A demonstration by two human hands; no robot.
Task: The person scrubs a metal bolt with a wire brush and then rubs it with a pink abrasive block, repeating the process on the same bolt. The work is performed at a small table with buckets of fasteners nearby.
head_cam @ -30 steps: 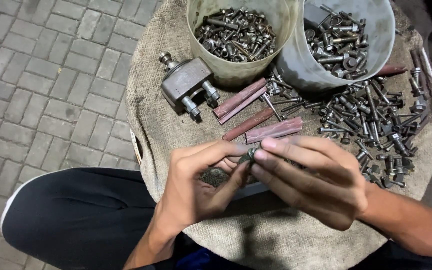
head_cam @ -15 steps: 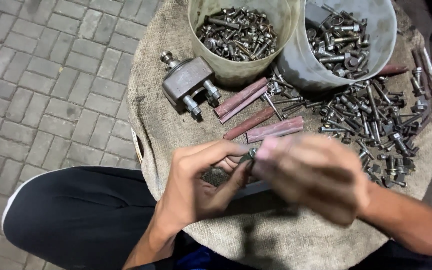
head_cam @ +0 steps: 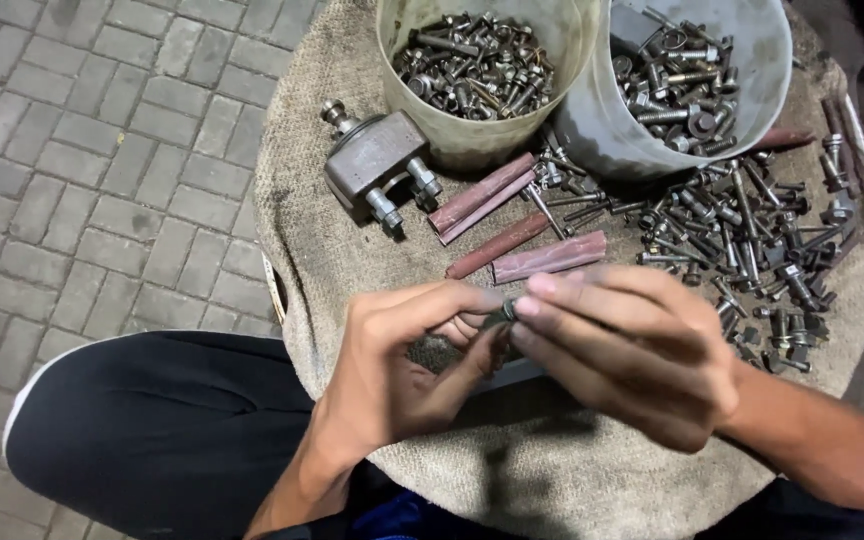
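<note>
We pinch a small bolt (head_cam: 500,312) between our left hand (head_cam: 407,365) and right hand (head_cam: 624,350) — held only by fingertips, it could slip and drop into the loose bolts (head_cam: 742,235) on the burlap (head_cam: 352,250).

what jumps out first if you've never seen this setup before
First, the left hand and right hand meeting at the near edge of the burlap-covered table, pinching a small metal part between their fingertips. Behind them, at the far edge, stand two buckets full of bolts and nuts, a beige bucket and a grey bucket. To the right lies a loose heap of bolts.
</note>
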